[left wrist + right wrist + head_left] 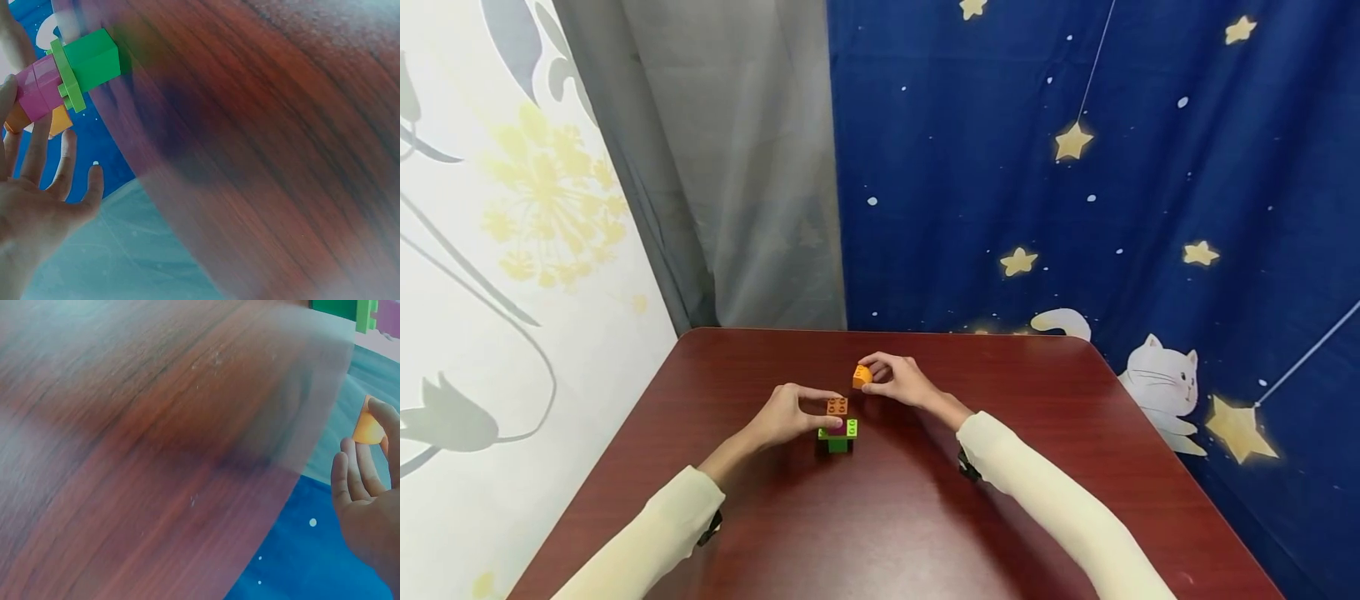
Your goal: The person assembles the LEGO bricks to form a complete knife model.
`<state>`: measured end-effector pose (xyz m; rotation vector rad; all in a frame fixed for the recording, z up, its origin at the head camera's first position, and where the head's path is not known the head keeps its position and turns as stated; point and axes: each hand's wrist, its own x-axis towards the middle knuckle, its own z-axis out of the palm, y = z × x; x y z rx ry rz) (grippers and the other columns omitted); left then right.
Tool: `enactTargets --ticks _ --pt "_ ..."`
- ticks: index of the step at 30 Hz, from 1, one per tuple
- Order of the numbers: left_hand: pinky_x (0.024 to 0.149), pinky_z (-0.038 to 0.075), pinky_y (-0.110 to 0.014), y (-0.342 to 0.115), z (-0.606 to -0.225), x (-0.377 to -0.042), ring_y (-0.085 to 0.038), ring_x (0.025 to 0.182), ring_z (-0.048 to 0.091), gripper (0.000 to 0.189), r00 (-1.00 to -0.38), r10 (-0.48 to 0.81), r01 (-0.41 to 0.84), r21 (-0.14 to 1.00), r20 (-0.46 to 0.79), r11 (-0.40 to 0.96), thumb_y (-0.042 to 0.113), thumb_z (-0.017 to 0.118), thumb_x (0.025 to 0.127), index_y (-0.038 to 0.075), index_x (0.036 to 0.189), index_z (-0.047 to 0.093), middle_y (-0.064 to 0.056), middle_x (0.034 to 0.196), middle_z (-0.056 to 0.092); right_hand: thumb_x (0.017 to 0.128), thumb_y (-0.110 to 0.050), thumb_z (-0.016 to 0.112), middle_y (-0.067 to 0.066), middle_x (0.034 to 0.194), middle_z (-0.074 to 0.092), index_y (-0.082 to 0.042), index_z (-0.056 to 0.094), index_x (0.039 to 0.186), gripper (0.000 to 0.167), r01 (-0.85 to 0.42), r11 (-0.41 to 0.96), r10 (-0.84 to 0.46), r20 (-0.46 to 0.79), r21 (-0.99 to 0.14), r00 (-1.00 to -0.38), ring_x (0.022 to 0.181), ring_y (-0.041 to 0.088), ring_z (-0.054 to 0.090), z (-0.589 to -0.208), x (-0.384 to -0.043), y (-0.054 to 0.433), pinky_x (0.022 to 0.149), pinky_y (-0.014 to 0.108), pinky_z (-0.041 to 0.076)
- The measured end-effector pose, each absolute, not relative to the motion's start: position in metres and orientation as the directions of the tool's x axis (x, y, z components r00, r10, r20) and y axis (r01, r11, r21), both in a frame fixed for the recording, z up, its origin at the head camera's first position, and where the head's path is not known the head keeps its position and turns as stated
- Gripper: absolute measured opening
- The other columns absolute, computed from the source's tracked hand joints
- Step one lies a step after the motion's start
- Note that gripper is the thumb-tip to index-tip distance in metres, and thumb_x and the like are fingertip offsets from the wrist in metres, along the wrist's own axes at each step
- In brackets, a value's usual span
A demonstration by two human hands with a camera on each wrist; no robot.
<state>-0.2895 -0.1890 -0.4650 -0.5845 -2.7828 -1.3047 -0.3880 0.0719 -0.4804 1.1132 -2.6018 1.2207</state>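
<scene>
A small stack of toy building bricks stands upright near the middle of the table. Its green brick (838, 446) is at the bottom, beneath a lime-green plate (852, 429); magenta bricks (40, 87) come above that, and an orange brick (837, 406) tops it. My left hand (781, 414) pinches the stack's upper part between thumb and fingers, from the left. Behind the stack and slightly to its right, my right hand (904, 379) pinches a yellow-orange brick (367, 430) with a curved side. That brick is held apart from the stack, its studs showing in the head view.
The dark red wooden table (880, 525) reaches out in front and to both sides. Beyond its far edge hang a grey curtain (752, 167) and a blue star-patterned curtain (955, 183). A white patterned wall (587, 333) borders the left side.
</scene>
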Motion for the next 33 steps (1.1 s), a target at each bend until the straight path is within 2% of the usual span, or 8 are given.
enactTargets --ticks 8,10,13,19,26,30,33 --pt "0.061 0.044 -0.027 -0.185 -0.467 -0.294 -0.012 0.068 0.05 0.043 -0.927 0.326 0.352 0.733 0.185 0.583 0.043 0.091 0.079 0.025 0.117 0.081 0.008 0.096 0.078 0.088 -0.014 0.086 0.01 0.1 0.074 -0.008 0.069 0.127 0.044 -0.661 0.41 -0.603 0.357 -0.629 -0.713 0.09 0.024 0.072 -0.472 -0.381 0.085 0.08 0.04 0.06" --pt "0.069 0.048 -0.028 -0.184 -0.467 -0.295 -0.012 0.079 0.056 0.043 -0.927 0.322 0.356 0.727 0.194 0.586 0.043 0.091 0.079 0.026 0.116 0.081 0.008 0.1 0.078 0.088 -0.015 0.086 0.01 0.101 0.074 -0.008 0.069 0.127 0.043 -0.663 0.41 -0.604 0.358 -0.627 -0.712 0.091 0.026 0.073 -0.471 -0.379 0.087 0.079 0.038 0.06" --pt "0.076 0.05 -0.031 -0.183 -0.468 -0.296 -0.014 0.085 0.059 0.042 -0.929 0.315 0.352 0.728 0.195 0.588 0.044 0.092 0.078 0.027 0.116 0.081 0.007 0.104 0.078 0.087 -0.015 0.086 0.009 0.102 0.074 -0.009 0.069 0.126 0.043 -0.663 0.412 -0.606 0.356 -0.625 -0.712 0.093 0.03 0.073 -0.467 -0.375 0.089 0.078 0.035 0.06" --pt "0.083 0.054 -0.036 -0.182 -0.468 -0.297 -0.016 0.09 0.062 0.042 -0.93 0.311 0.35 0.725 0.195 0.593 0.044 0.092 0.078 0.028 0.116 0.081 0.003 0.11 0.078 0.088 -0.016 0.086 0.007 0.103 0.074 -0.011 0.067 0.128 0.045 -0.677 0.405 -0.622 0.357 -0.614 -0.697 0.093 0.027 0.073 -0.459 -0.367 0.088 0.077 0.029 0.059" --pt "0.081 0.054 -0.036 -0.181 -0.466 -0.296 -0.015 0.087 0.06 0.043 -0.936 0.307 0.331 0.734 0.173 0.593 0.041 0.092 0.078 0.027 0.117 0.081 0.002 0.111 0.077 0.088 -0.017 0.086 0.005 0.104 0.074 -0.013 0.067 0.128 0.044 -0.682 0.399 -0.638 0.348 -0.613 -0.687 0.094 0.028 0.073 -0.453 -0.357 0.086 0.077 0.031 0.059" --pt "0.087 0.056 -0.039 -0.181 -0.465 -0.295 -0.014 0.091 0.062 0.043 -0.936 0.307 0.33 0.73 0.172 0.598 0.042 0.092 0.079 0.027 0.118 0.08 0.002 0.112 0.077 0.088 -0.017 0.085 0.005 0.105 0.074 -0.013 0.067 0.129 0.044 -0.692 0.383 -0.647 0.357 -0.612 -0.673 0.094 0.03 0.073 -0.45 -0.353 0.084 0.077 0.034 0.059" --pt "0.088 0.056 -0.041 -0.181 -0.465 -0.295 -0.017 0.093 0.064 0.044 -0.935 0.31 0.331 0.734 0.171 0.594 0.042 0.091 0.079 0.026 0.118 0.081 0.001 0.112 0.077 0.088 -0.016 0.086 0.003 0.105 0.074 -0.014 0.068 0.128 0.045 -0.7 0.377 -0.646 0.37 -0.607 -0.668 0.092 0.026 0.073 -0.447 -0.351 0.083 0.075 0.031 0.059"
